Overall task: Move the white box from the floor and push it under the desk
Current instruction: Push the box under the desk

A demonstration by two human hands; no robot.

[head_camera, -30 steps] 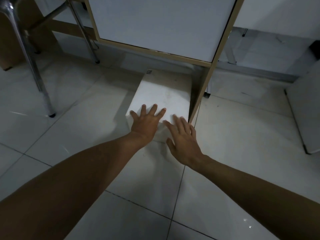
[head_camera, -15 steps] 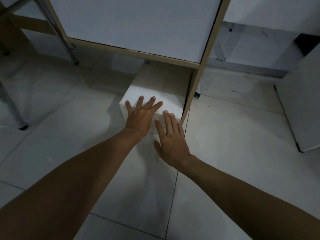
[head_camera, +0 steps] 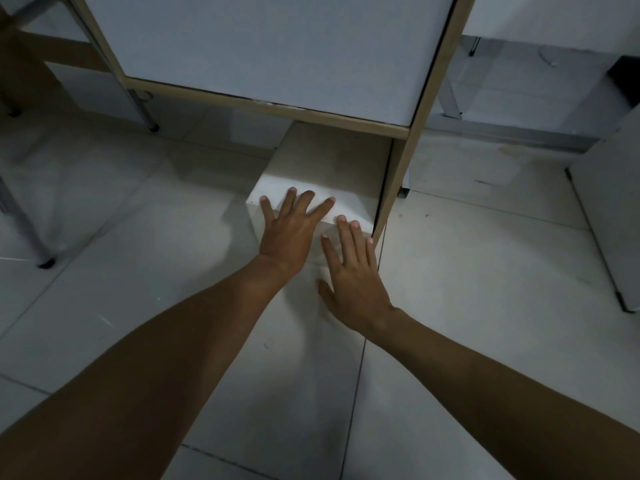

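Observation:
The white box (head_camera: 329, 168) sits on the tiled floor, its far part under the desk (head_camera: 277, 53), tight against the desk's wooden side panel (head_camera: 412, 150) on the right. My left hand (head_camera: 291, 230) lies flat with spread fingers over the box's near top edge. My right hand (head_camera: 353, 271) presses flat against the box's near face, fingertips reaching the top edge next to the panel. Neither hand grips anything.
Metal chair legs (head_camera: 145, 112) stand at the left, one more (head_camera: 31, 237) nearer me. A white cabinet (head_camera: 609, 216) stands at the right. A dark object (head_camera: 623, 81) sits far right by the wall. Pale floor tiles (head_camera: 138, 289) surround the box.
The box has slid farther under the desk with both flat hands following it forward. Less of its top shows than a second ago.

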